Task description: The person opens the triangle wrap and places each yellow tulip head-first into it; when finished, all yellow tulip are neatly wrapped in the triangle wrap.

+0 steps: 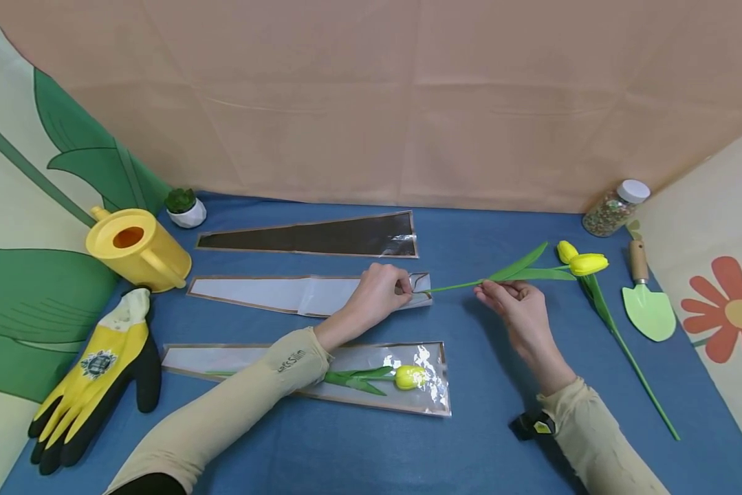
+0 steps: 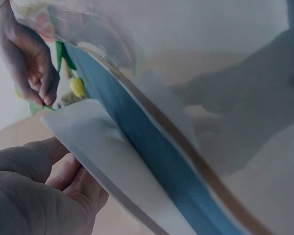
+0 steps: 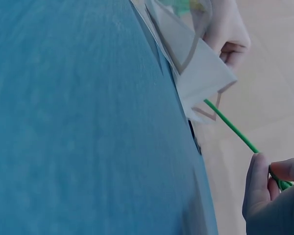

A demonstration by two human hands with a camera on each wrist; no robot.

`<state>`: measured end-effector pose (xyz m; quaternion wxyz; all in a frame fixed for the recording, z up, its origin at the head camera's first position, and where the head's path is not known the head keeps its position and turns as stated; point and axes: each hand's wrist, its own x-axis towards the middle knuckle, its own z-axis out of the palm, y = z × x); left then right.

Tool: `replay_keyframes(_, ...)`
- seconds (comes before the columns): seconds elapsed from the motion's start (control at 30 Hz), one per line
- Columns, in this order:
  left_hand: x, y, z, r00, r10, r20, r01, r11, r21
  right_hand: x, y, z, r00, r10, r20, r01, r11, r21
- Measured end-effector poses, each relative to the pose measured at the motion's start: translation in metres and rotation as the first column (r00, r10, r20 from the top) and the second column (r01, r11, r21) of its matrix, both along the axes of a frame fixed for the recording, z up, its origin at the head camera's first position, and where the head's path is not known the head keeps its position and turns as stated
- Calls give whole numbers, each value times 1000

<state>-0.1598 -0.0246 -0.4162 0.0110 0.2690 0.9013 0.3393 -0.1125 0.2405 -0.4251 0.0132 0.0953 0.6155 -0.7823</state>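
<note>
My left hand (image 1: 377, 292) pinches the wide right end of a white flower sleeve (image 1: 271, 289) with a brown border, lifting its edge. In the left wrist view the lifted edge (image 2: 95, 137) stands between thumb and fingers. My right hand (image 1: 519, 316) pinches a yellow tulip by its green stem (image 1: 457, 285), near the leaves. The stem's bare end points left and sits right at the sleeve's mouth; the right wrist view shows this stem (image 3: 230, 125) slanting up to the sleeve. Below, a clear-fronted sleeve (image 1: 358, 397) contains another yellow tulip (image 1: 410, 377), partly hidden by my left forearm.
A dark sleeve (image 1: 315, 235) lies behind. Another tulip (image 1: 637, 371) lies at right, beside a green trowel (image 1: 649, 313) and a jar (image 1: 615, 206). At left are a yellow watering can (image 1: 138, 251), a potted succulent (image 1: 186, 210) and a yellow-black glove (image 1: 101, 375).
</note>
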Motion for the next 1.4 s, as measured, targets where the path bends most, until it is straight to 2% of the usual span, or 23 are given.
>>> replay_keyframes(0.77,1,0,-2,1000,13,-21,-13,1000,2,-4,-26,-9,996,56,65,-51,996,-68)
replay_keyframes(0.97,1,1,1,1000,9,-27,-9,1000,6,-6,-34,-10,995,61,78,-55,995,-85)
replay_keyframes(1.23,1,3,4,998,1,-67,-1,1000,-5,-9,-47,-11,989,131,74,-124,988,-88)
replay_keyframes(1.4,2,4,7,998,7,-70,-7,1000,2,-12,-53,-12,987,137,83,-129,987,-94)
